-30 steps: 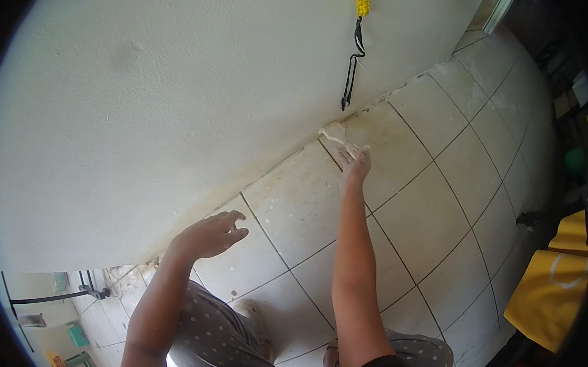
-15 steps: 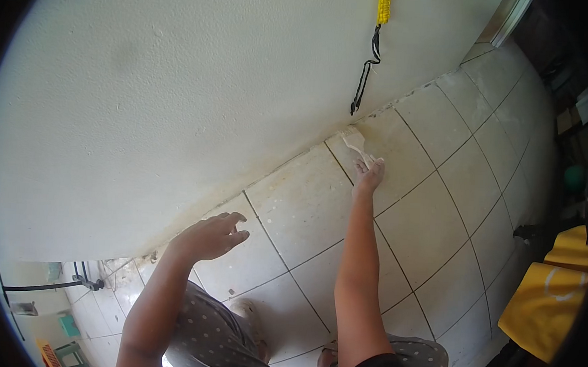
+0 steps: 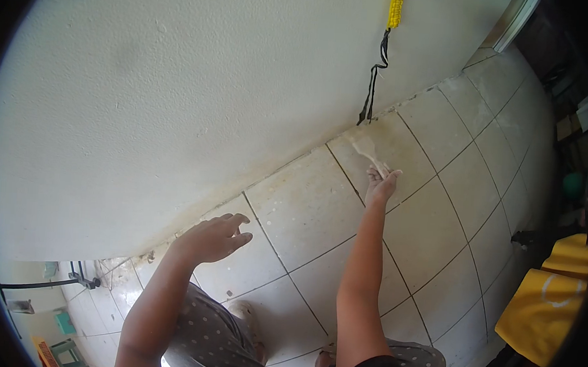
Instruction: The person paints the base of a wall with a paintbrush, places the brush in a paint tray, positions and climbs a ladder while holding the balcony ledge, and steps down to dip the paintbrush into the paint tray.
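My right hand (image 3: 382, 184), dusted with white, is closed around the handle of a whitish paintbrush (image 3: 365, 147). The brush's wide head points toward the foot of the pale wall (image 3: 179, 98), over the floor tiles (image 3: 306, 201). Whether the bristles touch the tile I cannot tell. Off to the left, my left hand (image 3: 213, 238) hangs in the air near the wall's base, its fingers loosely bent and apart, with nothing in them.
A yellow coiled cord (image 3: 396, 8) with a black strap (image 3: 374, 81) hangs along the wall above the brush. Yellow cloth (image 3: 541, 309) lies at the right. A black metal stand (image 3: 84, 280) and a green stool (image 3: 69, 356) are at the lower left.
My right hand and the paintbrush have shifted right and slightly down, drawing the brush head back from the wall's foot. My left hand has hardly moved.
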`<state>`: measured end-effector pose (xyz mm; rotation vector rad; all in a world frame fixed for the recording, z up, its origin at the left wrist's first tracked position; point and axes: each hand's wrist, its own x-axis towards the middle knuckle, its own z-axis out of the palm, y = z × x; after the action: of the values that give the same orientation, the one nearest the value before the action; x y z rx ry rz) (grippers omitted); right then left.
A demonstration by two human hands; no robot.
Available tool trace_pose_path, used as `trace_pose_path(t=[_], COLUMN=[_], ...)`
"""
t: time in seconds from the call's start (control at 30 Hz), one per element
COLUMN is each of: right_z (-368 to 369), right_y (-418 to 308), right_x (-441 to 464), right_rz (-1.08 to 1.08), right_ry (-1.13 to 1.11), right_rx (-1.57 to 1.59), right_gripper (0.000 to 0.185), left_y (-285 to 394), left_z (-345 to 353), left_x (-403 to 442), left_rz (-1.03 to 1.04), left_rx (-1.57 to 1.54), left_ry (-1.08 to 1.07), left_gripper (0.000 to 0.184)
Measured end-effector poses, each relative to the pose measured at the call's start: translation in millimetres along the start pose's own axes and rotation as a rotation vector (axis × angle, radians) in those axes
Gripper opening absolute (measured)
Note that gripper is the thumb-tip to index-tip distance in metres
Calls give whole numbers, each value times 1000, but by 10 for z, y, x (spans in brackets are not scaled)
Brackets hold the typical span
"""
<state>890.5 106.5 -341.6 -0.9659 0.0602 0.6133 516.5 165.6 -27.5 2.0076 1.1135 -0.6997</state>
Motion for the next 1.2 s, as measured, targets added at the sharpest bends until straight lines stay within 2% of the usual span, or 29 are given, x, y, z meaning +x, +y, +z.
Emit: trace_pose_path(t=[0.13, 0.23, 0.33, 0.43, 0.53, 0.63, 0.67, 0.7, 0.73, 0.77, 0.8, 0.83, 0.9, 0.97, 1.03, 1.1, 1.2], right_z=[126, 435, 328, 211, 15, -143, -154, -51, 51, -135, -147, 308, 835, 1184, 1453, 1729, 1999], right_y=[264, 287, 279, 37, -19, -99, -166, -364, -553, -653, -725, -1167, -1812, -2419, -2969, -3380, -3853], right_x=[2, -162, -157, -424, -667, -1095, -1274, -1516, -1750, -1973, -2053, -2287, -2555, -2724, -2785, -2828, -2962], right_rz=[-6, -29, -51, 22, -61, -40, -21, 1, 32, -53, -138, -158, 17, 63, 87, 164, 163], right_ry=[-78, -105, -108, 0, 117, 268, 333, 361, 379, 151, -83, -8, 52, -113, -294, -320, -365], right_rx=[-214, -129, -72, 94, 119, 30, -16, -51, -84, -165, -236, -445, -368, -528, -711, -792, -853], right_gripper=[65, 64, 69, 71, 71, 62, 61, 58, 55, 53, 51, 48, 43, 37, 36, 32, 35], left_y=[-34, -3, -45, -25, -70, -38, -16, 49, 243, 454, 599, 692, 808, 876, 766, 882, 733], left_z=[18, 21, 23, 2, 66, 205, 286, 371, 365, 331, 337, 381, 607, 899, 1214, 928, 959], left_x=[54, 70, 113, 103, 172, 445, 596, 682, 647, 577, 483, 368, 29, -403, -732, -1398, -1851], left_rz=[9, 13, 41, 3, 43, 62, 154, 239, 286, 326, 316, 302, 272, 153, 175, 174, 238], left_rx=[8, -4, 0, -5, 4, 73, 53, 30, -148, -324, -338, -356, -362, -560, -524, -347, -105], left_ry=[6, 14, 11, 5, 18, 43, 113, 183, 240, 308, 349, 394, 456, 388, 281, 66, -5], left_gripper=[50, 51, 50, 50, 50, 51, 51, 50, 49, 49, 49, 50, 54, 57, 59, 57, 51])
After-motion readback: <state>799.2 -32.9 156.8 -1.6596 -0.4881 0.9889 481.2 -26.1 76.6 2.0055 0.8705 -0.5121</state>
